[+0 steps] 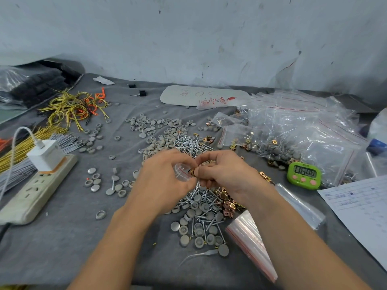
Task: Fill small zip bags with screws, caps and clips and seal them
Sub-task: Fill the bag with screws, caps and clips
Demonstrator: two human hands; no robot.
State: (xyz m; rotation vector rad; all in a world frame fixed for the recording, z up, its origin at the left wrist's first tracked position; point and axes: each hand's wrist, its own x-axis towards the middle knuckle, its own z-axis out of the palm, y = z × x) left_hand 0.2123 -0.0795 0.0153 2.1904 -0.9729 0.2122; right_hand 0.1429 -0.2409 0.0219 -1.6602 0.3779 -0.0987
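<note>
My left hand (165, 178) holds a small clear zip bag (182, 172) with its mouth facing right. My right hand (224, 170) pinches brass-coloured clips (193, 171) at the bag's mouth. Both hands hover over a mixed pile of silver screws (189, 143), grey round caps (201, 231) and copper clips (228, 206) on the grey cloth. A stack of empty zip bags (251, 245) lies by my right forearm. A heap of filled bags (297, 130) sits at the right.
A green timer (304, 175) reads 06:06. A power strip with a white charger (41, 174) lies at the left, beside yellow and grey wire bundles (71, 107). Printed paper (360, 208) lies at the right edge, and a white board (201, 95) at the back.
</note>
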